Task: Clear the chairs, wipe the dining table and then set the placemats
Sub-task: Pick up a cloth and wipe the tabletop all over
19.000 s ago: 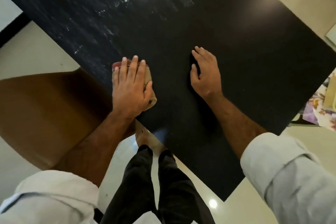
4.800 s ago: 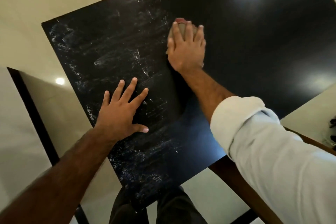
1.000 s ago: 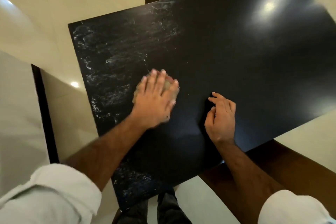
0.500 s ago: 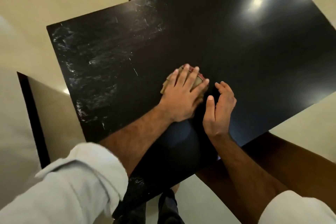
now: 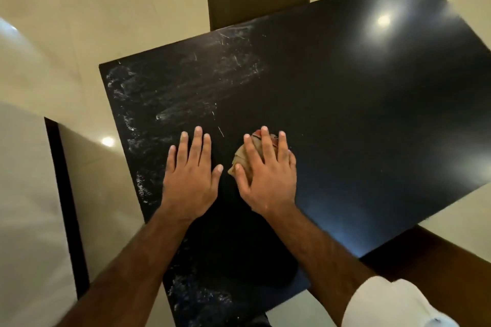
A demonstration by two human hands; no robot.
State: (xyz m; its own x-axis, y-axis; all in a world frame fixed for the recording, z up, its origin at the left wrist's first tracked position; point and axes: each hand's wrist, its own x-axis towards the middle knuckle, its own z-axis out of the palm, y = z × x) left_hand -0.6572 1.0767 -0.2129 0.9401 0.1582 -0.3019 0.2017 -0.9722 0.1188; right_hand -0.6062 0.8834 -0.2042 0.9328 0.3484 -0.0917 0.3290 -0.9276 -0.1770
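While the right hand is pressing the bunched cloth onto the table with flat fingers, the left hand is lying flat just beside it, gripping nothing. Risks: the unpinched cloth slipping out, and the white smears on the far left getting missed.

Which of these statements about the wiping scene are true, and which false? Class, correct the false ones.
1. The right hand presses a cloth on the table. True.
2. The left hand holds the cloth. False: it lies flat on the bare table.
3. White smears mark the table's left part. True.
4. Placemats are laid on the table. False: none is in view.
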